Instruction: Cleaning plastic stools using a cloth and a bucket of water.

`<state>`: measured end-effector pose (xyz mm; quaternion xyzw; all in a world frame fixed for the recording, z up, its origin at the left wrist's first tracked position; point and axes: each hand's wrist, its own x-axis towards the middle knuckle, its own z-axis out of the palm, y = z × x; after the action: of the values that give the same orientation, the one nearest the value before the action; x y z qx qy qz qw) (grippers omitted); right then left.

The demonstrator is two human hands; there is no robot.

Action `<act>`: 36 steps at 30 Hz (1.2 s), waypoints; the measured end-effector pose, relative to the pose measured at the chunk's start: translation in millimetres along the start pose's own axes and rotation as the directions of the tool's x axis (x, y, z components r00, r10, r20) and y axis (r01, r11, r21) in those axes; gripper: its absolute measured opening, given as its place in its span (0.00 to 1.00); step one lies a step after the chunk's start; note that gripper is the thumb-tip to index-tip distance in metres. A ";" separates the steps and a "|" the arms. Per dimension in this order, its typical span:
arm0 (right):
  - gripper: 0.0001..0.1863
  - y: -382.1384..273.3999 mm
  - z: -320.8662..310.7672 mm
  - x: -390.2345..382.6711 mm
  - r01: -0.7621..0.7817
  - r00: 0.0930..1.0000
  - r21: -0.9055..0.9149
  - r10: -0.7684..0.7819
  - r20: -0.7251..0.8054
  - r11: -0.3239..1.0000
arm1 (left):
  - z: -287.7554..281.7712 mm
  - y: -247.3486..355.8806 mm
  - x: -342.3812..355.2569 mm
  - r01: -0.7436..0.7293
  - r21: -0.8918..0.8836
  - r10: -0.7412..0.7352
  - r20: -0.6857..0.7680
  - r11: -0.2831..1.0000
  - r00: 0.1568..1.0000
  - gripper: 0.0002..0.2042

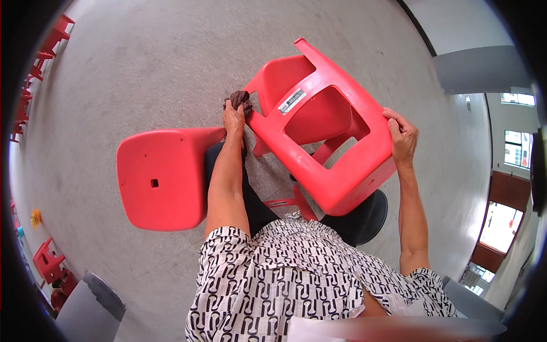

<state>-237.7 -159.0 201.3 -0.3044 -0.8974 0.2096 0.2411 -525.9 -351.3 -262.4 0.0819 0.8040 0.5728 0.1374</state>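
A red plastic stool (310,178) is tipped over in front of me, its open-framed side facing up and a small label on it. My right hand (403,139) grips its edge at the seat end. In my left hand (233,119) is a bunched dark brown cloth (241,100), touching or right beside one leg of this stool. Behind the tipped stool, a second red stool (280,80) shows partly, the rest hidden. Left of my left arm stands another red stool (165,191), with a small square hole in its seat.
Under me, at the right, a black rounded seat (369,219) shows. More red stools (52,40) line the far left, and others (48,262) are at the lower left near a grey panel (91,308). The floor (154,68) is grey and speckled.
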 end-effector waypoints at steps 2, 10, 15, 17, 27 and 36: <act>0.13 -4.6 4.0 1.6 0.035 0.999 0.000 -0.035 -0.023 0.999 | -14.1 -4.7 4.9 -0.019 0.002 0.019 -0.034 1.000 0.999 0.22; 0.13 18.4 14.5 6.4 -0.011 0.997 -0.071 0.005 -0.080 0.997 | -38.5 123.8 -82.7 -0.102 0.126 0.113 -0.083 0.987 0.990 0.21; 0.15 16.3 28.0 20.6 -0.070 0.997 -0.115 0.073 0.018 0.991 | -61.4 166.7 -135.9 -0.154 -0.017 0.154 0.020 0.988 0.988 0.21; 0.15 22.9 24.9 25.5 -0.144 0.988 -0.161 0.152 0.037 0.976 | -65.6 204.4 -158.7 -0.228 0.062 0.220 0.114 0.972 0.969 0.21; 0.15 31.4 29.0 30.1 -0.050 0.999 -0.140 0.052 0.009 0.989 | -49.6 178.0 -143.6 -0.326 0.088 0.326 0.006 0.941 0.945 0.21; 0.14 12.9 22.7 18.9 0.002 0.999 -0.039 -0.003 -0.036 0.999 | -17.1 26.6 -26.6 -0.073 -0.095 0.074 0.011 0.993 0.997 0.25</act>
<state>-257.9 -142.6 182.2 -0.3116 -0.8971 0.1864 0.2517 -506.8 -365.6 -228.7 0.1090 0.7713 0.6143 0.1256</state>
